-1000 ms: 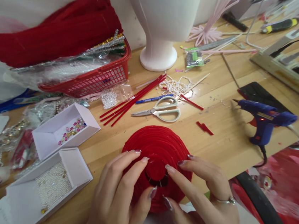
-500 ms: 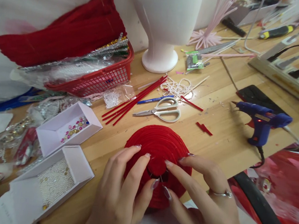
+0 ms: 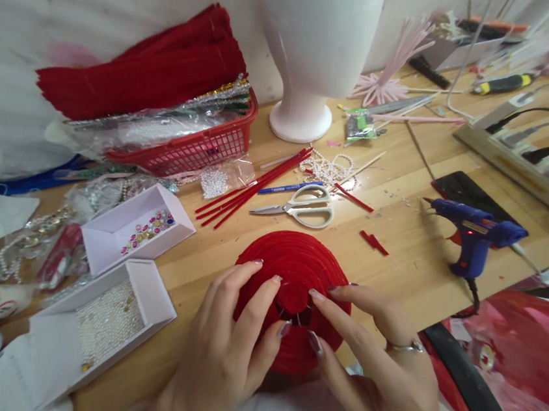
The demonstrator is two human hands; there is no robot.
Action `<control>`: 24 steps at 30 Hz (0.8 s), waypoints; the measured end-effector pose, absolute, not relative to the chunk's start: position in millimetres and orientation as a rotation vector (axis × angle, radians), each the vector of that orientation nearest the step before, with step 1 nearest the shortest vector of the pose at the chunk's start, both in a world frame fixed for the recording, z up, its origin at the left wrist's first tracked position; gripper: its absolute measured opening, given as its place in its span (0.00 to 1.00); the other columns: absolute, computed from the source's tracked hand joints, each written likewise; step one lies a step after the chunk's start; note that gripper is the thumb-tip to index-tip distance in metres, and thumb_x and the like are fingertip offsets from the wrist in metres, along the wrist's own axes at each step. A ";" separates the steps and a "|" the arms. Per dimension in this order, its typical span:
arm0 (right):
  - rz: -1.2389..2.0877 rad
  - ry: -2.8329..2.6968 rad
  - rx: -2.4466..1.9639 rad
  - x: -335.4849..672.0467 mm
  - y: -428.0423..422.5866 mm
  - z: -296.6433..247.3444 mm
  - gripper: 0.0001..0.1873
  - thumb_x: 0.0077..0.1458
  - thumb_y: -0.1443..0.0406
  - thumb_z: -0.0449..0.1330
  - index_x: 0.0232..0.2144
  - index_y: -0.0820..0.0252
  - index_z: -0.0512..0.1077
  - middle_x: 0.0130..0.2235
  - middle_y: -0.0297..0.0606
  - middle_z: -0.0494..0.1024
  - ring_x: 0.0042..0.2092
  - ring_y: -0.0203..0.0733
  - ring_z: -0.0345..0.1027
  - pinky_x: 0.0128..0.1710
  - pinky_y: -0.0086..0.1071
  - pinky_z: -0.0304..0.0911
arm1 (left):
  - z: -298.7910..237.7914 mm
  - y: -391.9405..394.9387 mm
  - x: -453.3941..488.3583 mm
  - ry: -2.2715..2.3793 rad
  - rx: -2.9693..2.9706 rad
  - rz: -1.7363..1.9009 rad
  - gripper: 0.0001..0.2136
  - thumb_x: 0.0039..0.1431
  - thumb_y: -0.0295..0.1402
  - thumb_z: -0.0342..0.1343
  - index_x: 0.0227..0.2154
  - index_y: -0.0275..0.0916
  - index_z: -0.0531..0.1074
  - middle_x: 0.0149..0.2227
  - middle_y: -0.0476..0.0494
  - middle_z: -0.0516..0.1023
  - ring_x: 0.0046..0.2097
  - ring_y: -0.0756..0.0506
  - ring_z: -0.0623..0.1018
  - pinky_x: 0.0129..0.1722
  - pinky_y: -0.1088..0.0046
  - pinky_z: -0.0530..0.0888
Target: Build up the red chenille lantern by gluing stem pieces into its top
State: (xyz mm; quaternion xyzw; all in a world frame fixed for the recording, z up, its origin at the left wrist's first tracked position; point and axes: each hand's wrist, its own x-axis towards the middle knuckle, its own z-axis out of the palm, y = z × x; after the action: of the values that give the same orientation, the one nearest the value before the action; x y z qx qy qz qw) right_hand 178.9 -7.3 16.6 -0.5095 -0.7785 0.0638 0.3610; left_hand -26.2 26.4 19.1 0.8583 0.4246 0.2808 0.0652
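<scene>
A round red ridged paper lantern (image 3: 297, 267) rests at the near edge of the wooden table (image 3: 417, 247). My left hand (image 3: 224, 351) lies on its left side, fingers spread, thumb by the central hole. My right hand (image 3: 375, 366), with a ring on it, presses the lantern's right side, its index finger and thumb at the same hole. Both hands grip the lantern.
White scissors (image 3: 303, 210), red sticks (image 3: 251, 190) and a blue pen lie behind the lantern. A blue glue gun (image 3: 472, 234) stands right. Two white boxes of gems (image 3: 139, 230) and pearls (image 3: 105, 325) sit left, a red basket (image 3: 187, 144) and white vase (image 3: 315, 46) behind.
The view has tilted up and shifted a little. My hands stay on the lantern, fingers drawn slightly closer round its centre hole.
</scene>
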 end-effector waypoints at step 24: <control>-0.053 -2.199 -1.438 171.0 -8.9 33.0 0.16 0.65 0.68 0.56 0.54 0.64 0.72 0.47 0.49 0.75 0.44 0.45 0.74 0.39 0.37 0.73 | 6.8 27.8 -29.7 1.230 2.700 0.915 0.16 0.69 0.28 0.47 0.56 0.30 0.66 0.54 0.29 0.70 0.55 0.35 0.71 0.53 0.56 0.74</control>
State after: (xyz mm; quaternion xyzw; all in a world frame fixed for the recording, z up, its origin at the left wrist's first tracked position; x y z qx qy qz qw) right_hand 171.0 -8.9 33.0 -0.5292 -0.8093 -0.0195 0.2540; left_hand -29.7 27.8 6.8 0.8694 0.3962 0.2947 0.0181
